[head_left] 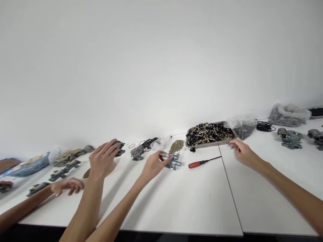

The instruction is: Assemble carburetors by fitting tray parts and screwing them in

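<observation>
My left hand (pixel 153 165) is closed around a small silver-grey carburetor (pixel 174 162), holding it at the middle of the white table. At the right, my right hand (pixel 241 152) has its fingers curled together at the near right corner of a metal tray (pixel 202 146). Whatever those fingertips hold, if anything, is too small to make out. Heaped in the tray are black and brass-coloured screw-like parts (pixel 209 133). A screwdriver (pixel 198 164) with a red and black handle lies between my hands. A pile of tiny brass parts (pixel 177 146) sits just beyond the carburetor.
At left, another person's hand (pixel 102 158) is on a carburetor; a second hand (pixel 69 185) rests nearby. More carburetors (pixel 290 138) stand at right. Black rubber rings (pixel 150 143), a carburetor (pixel 137 152) and plastic bags of parts (pixel 289 115) lie along the wall. A table seam (pixel 228 181) runs toward me.
</observation>
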`<state>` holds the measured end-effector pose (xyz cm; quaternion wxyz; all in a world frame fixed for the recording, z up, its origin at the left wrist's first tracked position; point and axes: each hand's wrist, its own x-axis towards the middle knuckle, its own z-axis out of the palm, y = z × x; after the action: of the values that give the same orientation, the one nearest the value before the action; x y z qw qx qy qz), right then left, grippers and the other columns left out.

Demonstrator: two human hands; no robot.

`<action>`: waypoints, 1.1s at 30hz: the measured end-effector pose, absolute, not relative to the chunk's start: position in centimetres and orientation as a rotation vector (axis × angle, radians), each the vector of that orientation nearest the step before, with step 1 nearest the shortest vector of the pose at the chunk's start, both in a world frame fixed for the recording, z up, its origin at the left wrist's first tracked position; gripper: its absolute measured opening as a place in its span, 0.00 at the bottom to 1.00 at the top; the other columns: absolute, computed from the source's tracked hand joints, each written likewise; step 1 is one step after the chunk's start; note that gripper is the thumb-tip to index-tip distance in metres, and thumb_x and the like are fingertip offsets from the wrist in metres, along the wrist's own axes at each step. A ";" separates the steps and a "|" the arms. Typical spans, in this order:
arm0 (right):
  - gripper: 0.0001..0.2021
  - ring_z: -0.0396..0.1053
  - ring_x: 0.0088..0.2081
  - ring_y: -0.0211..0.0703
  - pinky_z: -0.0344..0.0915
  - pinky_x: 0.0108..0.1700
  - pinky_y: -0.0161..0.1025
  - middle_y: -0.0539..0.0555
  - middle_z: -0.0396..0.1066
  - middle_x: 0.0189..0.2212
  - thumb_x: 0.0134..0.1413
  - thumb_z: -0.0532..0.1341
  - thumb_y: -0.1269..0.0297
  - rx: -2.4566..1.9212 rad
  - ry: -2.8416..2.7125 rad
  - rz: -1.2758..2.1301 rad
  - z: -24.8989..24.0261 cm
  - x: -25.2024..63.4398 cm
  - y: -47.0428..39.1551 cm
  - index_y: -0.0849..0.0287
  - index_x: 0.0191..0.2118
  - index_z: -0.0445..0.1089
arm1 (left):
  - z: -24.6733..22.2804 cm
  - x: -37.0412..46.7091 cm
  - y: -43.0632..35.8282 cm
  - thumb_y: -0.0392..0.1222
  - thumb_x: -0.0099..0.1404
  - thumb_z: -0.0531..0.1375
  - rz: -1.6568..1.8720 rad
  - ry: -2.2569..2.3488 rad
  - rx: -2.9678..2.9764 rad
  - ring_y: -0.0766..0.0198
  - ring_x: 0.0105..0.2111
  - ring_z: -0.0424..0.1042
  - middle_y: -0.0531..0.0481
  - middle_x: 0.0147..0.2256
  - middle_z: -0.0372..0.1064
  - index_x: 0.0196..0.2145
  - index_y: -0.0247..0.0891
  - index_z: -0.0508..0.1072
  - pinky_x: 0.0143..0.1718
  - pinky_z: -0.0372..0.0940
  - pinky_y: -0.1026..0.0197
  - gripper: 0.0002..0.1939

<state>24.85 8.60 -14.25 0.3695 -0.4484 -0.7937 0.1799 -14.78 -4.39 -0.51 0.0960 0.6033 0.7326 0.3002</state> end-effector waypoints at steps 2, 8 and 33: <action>0.16 0.69 0.38 0.45 0.64 0.36 0.40 0.56 0.70 0.39 0.57 0.47 0.71 -1.153 -2.044 0.461 -14.5 24.9 8.8 0.58 0.47 0.67 | -3.6 -9.7 -2.8 0.54 0.61 0.63 0.831 2.007 1.806 0.63 0.38 0.73 0.48 0.38 0.73 0.42 0.34 0.74 0.40 0.70 0.60 0.20; 0.17 0.69 0.38 0.44 0.64 0.37 0.40 0.56 0.70 0.38 0.57 0.47 0.72 -1.181 -2.039 0.404 -14.3 25.6 9.4 0.58 0.47 0.67 | -8.3 0.3 -0.3 0.43 0.53 0.69 0.714 1.386 1.693 0.66 0.34 0.67 0.51 0.34 0.71 0.42 0.38 0.73 0.38 0.63 0.61 0.19; 0.08 0.69 0.46 0.49 0.67 0.49 0.47 0.60 0.70 0.45 0.56 0.60 0.70 -1.136 -2.329 0.312 -7.9 12.4 19.6 0.60 0.41 0.72 | -10.0 -4.4 2.0 0.44 0.44 0.75 0.675 0.737 1.381 0.59 0.49 0.69 0.42 0.50 0.70 0.45 0.39 0.75 0.51 0.66 0.54 0.29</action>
<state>12.41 19.60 -7.90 0.2626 -0.4199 -0.8610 0.1155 -4.43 1.99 -9.97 0.6581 0.6099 0.3255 0.2982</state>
